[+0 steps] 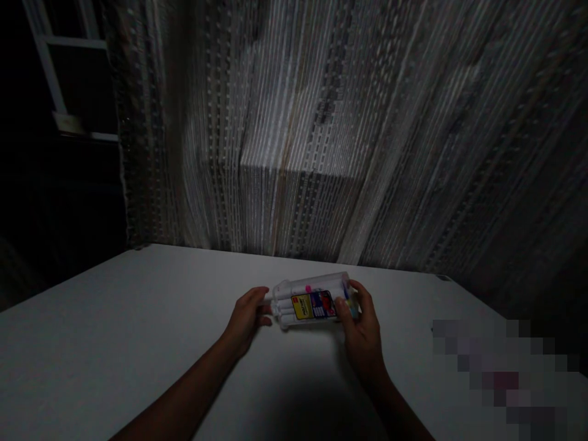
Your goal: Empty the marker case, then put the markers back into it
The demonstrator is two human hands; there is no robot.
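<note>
A clear plastic pack of white markers with a yellow, blue and red label lies sideways just above the white table. My left hand grips the pack's left end with curled fingers. My right hand pinches its right end, thumb across the front by the label. Both forearms reach in from the bottom edge.
A striped, textured curtain hangs behind the table's far edge. A dark window with a white frame is at the upper left. A blurred-out patch covers the table's right side. The room is dim.
</note>
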